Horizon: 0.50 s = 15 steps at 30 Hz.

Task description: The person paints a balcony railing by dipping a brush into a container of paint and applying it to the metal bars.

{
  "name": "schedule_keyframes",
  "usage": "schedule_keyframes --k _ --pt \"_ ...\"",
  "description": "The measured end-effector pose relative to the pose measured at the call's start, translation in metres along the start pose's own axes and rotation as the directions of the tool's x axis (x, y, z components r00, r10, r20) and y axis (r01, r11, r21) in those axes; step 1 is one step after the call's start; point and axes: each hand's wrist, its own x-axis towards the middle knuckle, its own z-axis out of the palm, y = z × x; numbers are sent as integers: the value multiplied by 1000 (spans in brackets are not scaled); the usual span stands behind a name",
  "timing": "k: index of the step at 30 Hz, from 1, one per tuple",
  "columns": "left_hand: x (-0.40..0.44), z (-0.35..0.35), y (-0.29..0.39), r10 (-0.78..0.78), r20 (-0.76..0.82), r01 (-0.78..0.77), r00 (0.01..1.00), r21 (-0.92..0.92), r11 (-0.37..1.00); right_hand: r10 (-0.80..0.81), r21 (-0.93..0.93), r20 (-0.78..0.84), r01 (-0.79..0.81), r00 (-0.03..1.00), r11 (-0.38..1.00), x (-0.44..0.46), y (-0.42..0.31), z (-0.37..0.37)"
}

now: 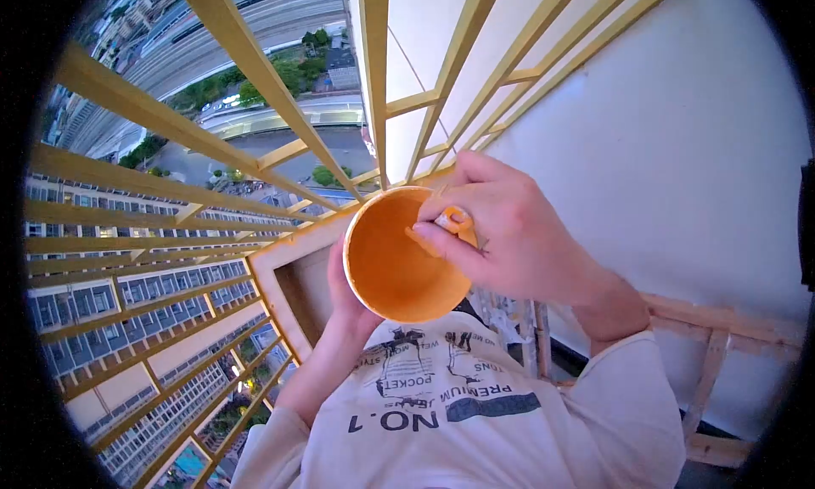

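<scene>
A round white-rimmed tub [367, 260] hangs in front of my chest, its inside coated with orange paint. My left hand [341, 300] is wrapped round the tub's outer left side; most of its fingers are hidden behind the wall. Over the tub's right rim, my right hand [522, 230] is closed on what looks like a small paintbrush [459, 223], smeared orange. The brush's lower end points into the tub, and my fingers partly cover it. How deep the paint stands inside cannot be made out.
Yellow metal bars [280, 98] fence the front and left, with a long drop to streets and buildings beyond. A pale wall [679, 166] rises on the right. Lower right stands a paint-spattered wooden frame [709, 379]. A ledge [293, 264] runs along the bars' foot.
</scene>
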Motion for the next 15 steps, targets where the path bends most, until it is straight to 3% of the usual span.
schedule_keyframes --k 5,8,10,11,12,15 --pt "7 -7 13 -23 62 26 998 -42 999 32 3 -51 -32 998 999 6 -10 1" --pt "9 -17 26 -41 146 29 988 81 996 33 61 -175 -22 984 998 7 -11 -12" --pt "10 -33 34 -93 123 104 988 -83 991 -111 -105 -346 79 932 991 5 8 -13" --pt "6 -44 38 -97 5 97 995 -112 989 -84 -200 -358 11 930 980 6 18 -9" --pt "4 -51 41 -108 14 109 994 -112 988 -82 -212 -361 3 929 977 9 38 3" --pt "-5 -72 51 -59 -87 59 994 -6 998 -108 -519 -369 -109 923 848 21 114 49"
